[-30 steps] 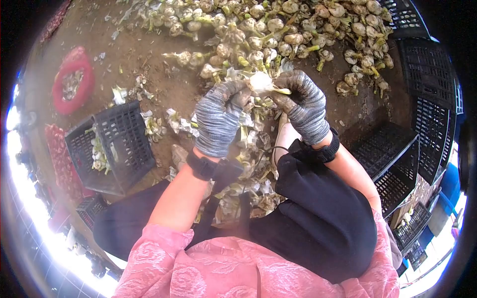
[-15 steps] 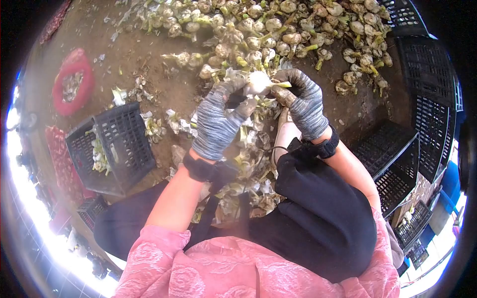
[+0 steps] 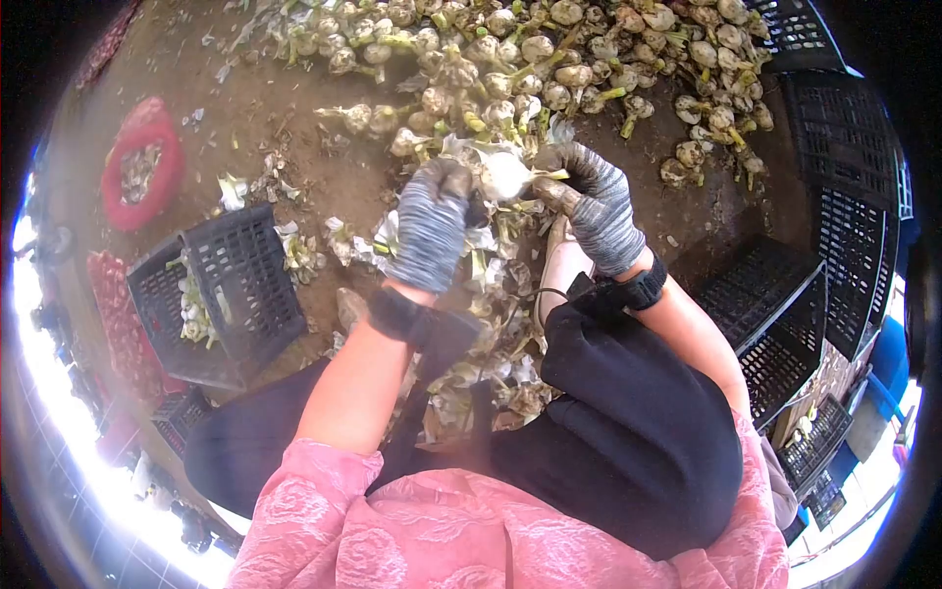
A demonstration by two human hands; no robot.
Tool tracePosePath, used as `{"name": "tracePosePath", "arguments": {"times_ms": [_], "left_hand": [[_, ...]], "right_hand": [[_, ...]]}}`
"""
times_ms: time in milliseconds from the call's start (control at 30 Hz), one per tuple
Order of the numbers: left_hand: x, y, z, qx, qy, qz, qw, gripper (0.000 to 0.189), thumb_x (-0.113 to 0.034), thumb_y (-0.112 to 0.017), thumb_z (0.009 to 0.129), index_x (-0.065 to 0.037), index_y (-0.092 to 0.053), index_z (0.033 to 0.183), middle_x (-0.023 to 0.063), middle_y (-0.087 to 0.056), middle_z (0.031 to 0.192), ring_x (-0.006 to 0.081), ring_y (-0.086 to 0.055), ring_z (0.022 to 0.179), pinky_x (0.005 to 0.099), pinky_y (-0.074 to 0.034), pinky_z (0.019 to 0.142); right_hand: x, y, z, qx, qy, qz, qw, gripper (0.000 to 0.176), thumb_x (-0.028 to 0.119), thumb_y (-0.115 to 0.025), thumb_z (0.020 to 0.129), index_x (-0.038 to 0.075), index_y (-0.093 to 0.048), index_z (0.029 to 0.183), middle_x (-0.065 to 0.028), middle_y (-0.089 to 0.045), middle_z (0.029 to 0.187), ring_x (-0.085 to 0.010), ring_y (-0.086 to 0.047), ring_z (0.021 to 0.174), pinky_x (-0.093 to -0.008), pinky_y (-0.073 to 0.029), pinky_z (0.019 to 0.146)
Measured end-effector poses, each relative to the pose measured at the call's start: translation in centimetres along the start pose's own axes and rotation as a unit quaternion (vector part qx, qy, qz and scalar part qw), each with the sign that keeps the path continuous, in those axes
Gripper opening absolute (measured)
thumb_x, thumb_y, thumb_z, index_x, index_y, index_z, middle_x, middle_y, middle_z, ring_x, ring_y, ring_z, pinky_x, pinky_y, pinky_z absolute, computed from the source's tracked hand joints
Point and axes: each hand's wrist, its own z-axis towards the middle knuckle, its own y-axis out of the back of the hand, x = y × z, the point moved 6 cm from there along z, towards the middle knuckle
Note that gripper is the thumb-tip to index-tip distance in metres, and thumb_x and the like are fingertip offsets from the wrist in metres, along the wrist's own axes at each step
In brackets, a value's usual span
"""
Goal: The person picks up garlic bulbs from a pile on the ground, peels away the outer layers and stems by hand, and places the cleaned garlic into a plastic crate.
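Note:
A white garlic bulb (image 3: 505, 178) is held up between my two hands, its short cut stem pointing right. My right hand (image 3: 601, 211), in a grey knit glove with soiled fingertips, pinches that stem between thumb and fingers. On the bulb's other side, my left hand (image 3: 432, 221), gloved alike, has its fingers curled closed against loose papery garlic skin (image 3: 465, 150). The exact grip of the left fingertips is partly hidden. Behind the bulb lies a big heap of untrimmed garlic bulbs (image 3: 574, 74) with stems and dirt on them.
A black plastic crate (image 3: 245, 270) on the left holds some trimmed garlic. Beyond it are a pink-red mesh bag (image 3: 167, 177) and a second mesh sack (image 3: 118, 294). Black crates (image 3: 760, 294) are stacked at right. Peeled skins (image 3: 500, 383) litter the ground between my legs.
My left hand has closed its fingers and drawn slightly left from the bulb, pulling skin outward. More of the bulb's white surface shows. The right hand keeps its pinch on the stem.

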Motion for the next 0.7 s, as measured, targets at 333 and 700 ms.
{"name": "tracePosePath", "arguments": {"times_ms": [333, 700], "left_hand": [[2.9, 1.0, -0.9, 0.262, -0.101, 0.291, 0.915, 0.068, -0.004, -0.058, 0.072, -0.008, -0.027, 0.132, 0.0133, -0.048, 0.117, 0.0236, -0.049, 0.106, 0.0317, -0.044, 0.084], [-1.9, 35.7, 3.7, -0.258, -0.073, -0.181, 0.946, 0.028, -0.017, -0.054, 0.081, -0.001, -0.05, 0.104, 0.0082, -0.055, 0.088, 0.012, -0.052, 0.068, 0.0236, -0.043, 0.051]], "right_hand": [[0.5, -0.8, 0.4, 0.055, 0.082, -0.2, 0.975, 0.021, 0.008, -0.065, 0.072, 0.002, -0.059, 0.091, -0.0088, -0.061, 0.084, -0.0163, -0.057, 0.078, -0.0289, -0.046, 0.072], [0.6, 16.7, 1.3, -0.315, -0.047, -0.674, 0.666, 0.032, 0.019, -0.064, 0.067, 0.017, -0.062, 0.099, -0.0176, -0.054, 0.11, -0.0333, -0.057, 0.088, -0.0382, -0.047, 0.079]]}}
